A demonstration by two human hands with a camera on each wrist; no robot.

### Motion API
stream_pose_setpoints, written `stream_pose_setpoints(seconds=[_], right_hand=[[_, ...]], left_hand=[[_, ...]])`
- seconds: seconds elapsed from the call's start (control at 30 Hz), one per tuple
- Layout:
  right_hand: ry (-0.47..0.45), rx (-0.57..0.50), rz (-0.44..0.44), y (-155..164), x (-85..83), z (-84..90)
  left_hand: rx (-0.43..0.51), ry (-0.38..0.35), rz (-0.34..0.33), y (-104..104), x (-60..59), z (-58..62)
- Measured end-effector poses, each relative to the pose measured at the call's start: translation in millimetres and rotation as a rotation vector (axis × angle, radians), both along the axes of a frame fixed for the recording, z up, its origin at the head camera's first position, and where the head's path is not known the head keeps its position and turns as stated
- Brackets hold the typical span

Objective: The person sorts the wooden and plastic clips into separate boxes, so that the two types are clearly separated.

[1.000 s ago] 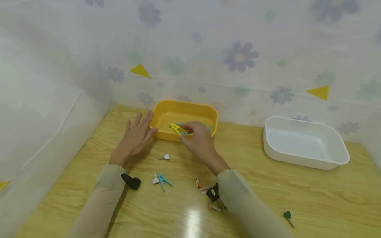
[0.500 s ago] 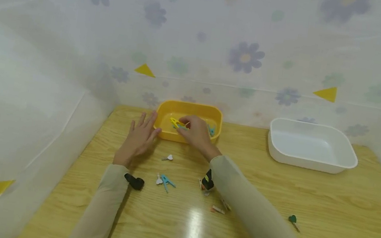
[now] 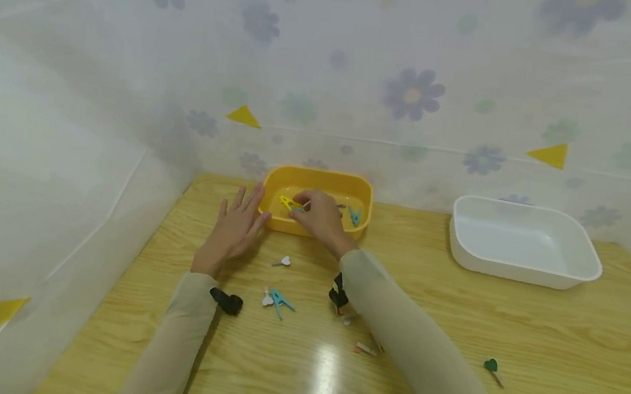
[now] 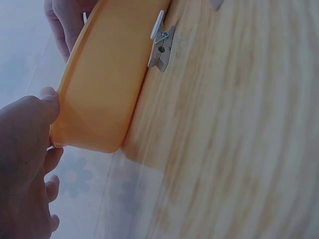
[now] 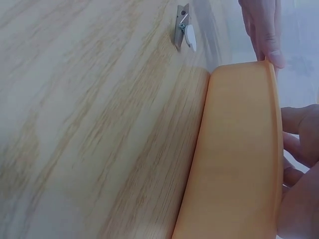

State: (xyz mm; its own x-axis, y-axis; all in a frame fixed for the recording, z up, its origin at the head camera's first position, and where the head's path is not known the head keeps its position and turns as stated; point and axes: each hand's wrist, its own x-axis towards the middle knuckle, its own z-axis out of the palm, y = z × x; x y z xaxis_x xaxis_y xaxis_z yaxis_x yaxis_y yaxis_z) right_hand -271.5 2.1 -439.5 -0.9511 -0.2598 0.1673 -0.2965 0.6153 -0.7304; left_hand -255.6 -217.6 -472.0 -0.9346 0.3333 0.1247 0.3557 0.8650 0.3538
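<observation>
The right hand (image 3: 318,218) pinches a yellow clothespin (image 3: 291,204) over the yellow tray (image 3: 365,190). The left hand (image 3: 235,229), fingers relaxed, rests against the tray's left wall, beside the clothespin.

tub (image 3: 318,180) at table's (image 3: 544,337) back left, tray (image 3: 523,243) to its right, pegs (image 3: 277,300) scattered in front

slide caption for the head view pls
Right hand holds yellow clip over yellow tray; left hand steadies it.

walls: white sheeting (image 3: 335,58), faded flowers, yellow triangles | furniture: light wood-grain table (image 3: 540,363) | light: glare on tabletop
</observation>
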Motion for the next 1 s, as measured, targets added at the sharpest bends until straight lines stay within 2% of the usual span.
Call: stream_pose_setpoints(seconds=[0.4, 0.77, 1.0], right_hand=[[0.002, 0.027, 0.002, -7.7, -4.0, -1.9], [-0.023, -0.002, 0.037, -5.1, -1.0, 2.2], [-0.015, -0.021, 0.048, -3.5, -3.2, -1.3]], left_hand=[[0.005, 0.0, 0.003, 0.8, 1.1, -0.8], [0.011, -0.003, 0.0, -0.5, 1.2, 0.9], [0.012, -0.001, 0.0, -0.4, 2.1, -0.1]])
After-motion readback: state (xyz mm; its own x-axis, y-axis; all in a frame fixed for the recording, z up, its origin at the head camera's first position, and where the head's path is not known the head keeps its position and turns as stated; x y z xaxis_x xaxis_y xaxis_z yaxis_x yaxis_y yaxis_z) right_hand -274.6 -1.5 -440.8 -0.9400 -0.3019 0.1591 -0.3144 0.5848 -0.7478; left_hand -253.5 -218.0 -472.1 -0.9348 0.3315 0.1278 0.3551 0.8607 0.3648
